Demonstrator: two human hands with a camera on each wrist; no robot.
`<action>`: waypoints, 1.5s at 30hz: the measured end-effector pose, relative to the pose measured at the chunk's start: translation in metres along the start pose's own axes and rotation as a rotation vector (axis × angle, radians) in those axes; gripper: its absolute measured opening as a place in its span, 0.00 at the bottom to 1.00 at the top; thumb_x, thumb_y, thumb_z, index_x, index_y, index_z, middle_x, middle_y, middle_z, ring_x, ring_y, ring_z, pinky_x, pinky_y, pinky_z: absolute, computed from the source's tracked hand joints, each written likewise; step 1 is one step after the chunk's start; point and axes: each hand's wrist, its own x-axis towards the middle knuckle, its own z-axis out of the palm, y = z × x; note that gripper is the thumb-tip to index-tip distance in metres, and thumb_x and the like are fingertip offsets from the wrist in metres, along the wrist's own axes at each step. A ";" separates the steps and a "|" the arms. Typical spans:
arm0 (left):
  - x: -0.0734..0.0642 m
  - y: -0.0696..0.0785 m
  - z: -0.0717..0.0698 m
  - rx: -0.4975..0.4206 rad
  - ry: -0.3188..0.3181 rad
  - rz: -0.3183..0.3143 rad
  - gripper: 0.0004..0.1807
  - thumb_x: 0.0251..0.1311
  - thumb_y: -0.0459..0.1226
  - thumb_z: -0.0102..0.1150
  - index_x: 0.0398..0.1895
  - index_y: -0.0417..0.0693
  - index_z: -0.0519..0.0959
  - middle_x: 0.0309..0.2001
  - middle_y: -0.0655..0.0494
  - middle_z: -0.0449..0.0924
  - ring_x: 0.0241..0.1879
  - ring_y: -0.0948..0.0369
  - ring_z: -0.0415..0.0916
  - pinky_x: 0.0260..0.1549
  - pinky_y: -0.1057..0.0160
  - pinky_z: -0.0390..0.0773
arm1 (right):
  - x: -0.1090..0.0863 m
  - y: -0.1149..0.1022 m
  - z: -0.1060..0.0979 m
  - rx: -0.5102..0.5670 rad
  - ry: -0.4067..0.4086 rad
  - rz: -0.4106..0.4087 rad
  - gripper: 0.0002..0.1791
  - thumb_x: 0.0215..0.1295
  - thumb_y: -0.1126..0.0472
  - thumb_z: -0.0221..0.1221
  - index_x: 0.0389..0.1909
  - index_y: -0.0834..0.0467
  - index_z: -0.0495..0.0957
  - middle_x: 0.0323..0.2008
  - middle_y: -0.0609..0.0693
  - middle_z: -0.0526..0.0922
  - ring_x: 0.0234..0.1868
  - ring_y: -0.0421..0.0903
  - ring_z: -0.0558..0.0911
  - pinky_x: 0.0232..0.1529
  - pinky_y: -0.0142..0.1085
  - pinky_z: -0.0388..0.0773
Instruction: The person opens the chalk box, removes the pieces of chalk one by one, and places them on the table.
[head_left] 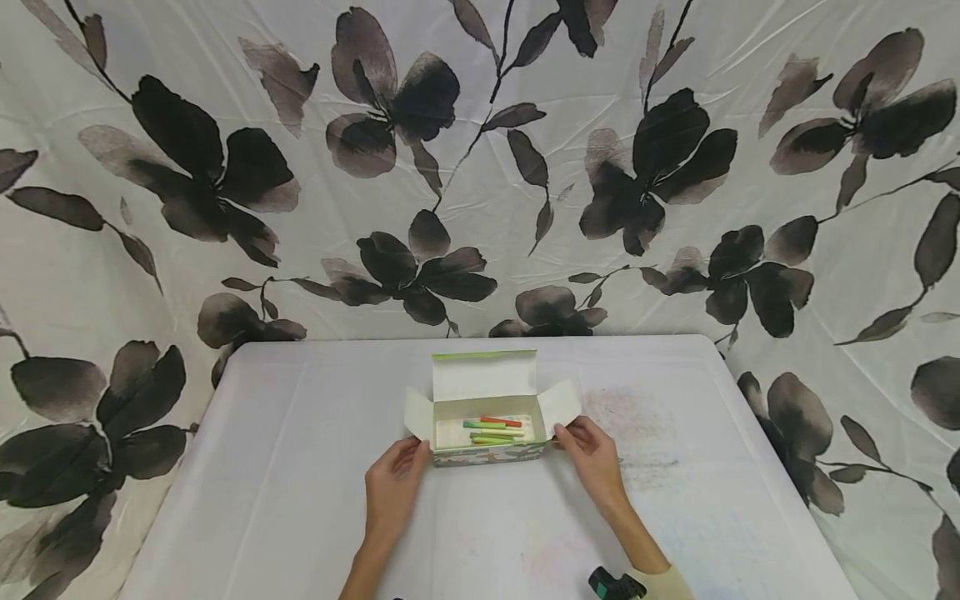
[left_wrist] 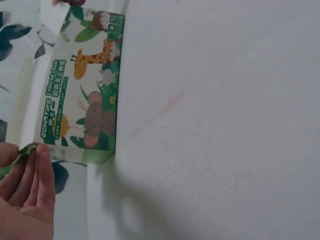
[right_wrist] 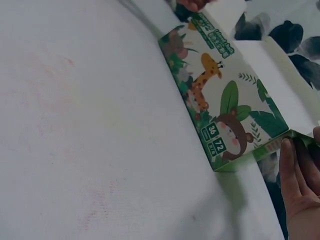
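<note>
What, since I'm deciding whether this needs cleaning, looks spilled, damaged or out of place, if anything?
Reddish and grey smudges mark the white tabletop, most visibly right of the open, animal-printed cardboard chalk box; they stand out against the pale surface. The coloured chalk sticks I can see lie inside the box, none visibly spilled.

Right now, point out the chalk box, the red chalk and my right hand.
Chalk box (left_wrist: 84, 85), left wrist view, printed front panel.
Red chalk (head_left: 502, 422), head view, middle of the stick.
Right hand (head_left: 594, 457), head view, back of the hand.
</note>
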 end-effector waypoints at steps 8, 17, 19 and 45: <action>-0.001 -0.005 0.006 -0.124 0.023 -0.143 0.13 0.70 0.33 0.64 0.46 0.27 0.82 0.40 0.39 0.87 0.40 0.57 0.88 0.43 0.67 0.85 | 0.003 0.014 0.000 0.109 0.055 0.129 0.18 0.73 0.59 0.64 0.44 0.74 0.78 0.36 0.58 0.88 0.39 0.44 0.88 0.47 0.39 0.86; 0.000 -0.009 0.014 -0.239 0.057 -0.235 0.14 0.71 0.33 0.63 0.44 0.24 0.82 0.39 0.35 0.87 0.36 0.60 0.88 0.43 0.64 0.85 | 0.005 0.025 0.004 0.254 0.044 0.240 0.16 0.76 0.57 0.61 0.41 0.69 0.77 0.36 0.54 0.88 0.39 0.45 0.88 0.47 0.39 0.86; 0.001 -0.009 0.016 -0.240 0.059 -0.270 0.15 0.71 0.34 0.64 0.44 0.24 0.82 0.40 0.36 0.87 0.37 0.59 0.88 0.43 0.65 0.85 | 0.007 0.027 0.004 0.277 0.031 0.268 0.16 0.76 0.56 0.60 0.42 0.69 0.78 0.36 0.53 0.88 0.40 0.45 0.88 0.48 0.39 0.85; 0.029 0.015 0.007 0.168 -0.011 -0.092 0.15 0.66 0.34 0.67 0.53 0.39 0.84 0.46 0.47 0.85 0.43 0.55 0.82 0.44 0.68 0.79 | 0.009 0.030 0.013 0.294 -0.024 0.345 0.28 0.77 0.47 0.57 0.47 0.73 0.78 0.42 0.62 0.87 0.45 0.49 0.88 0.50 0.41 0.85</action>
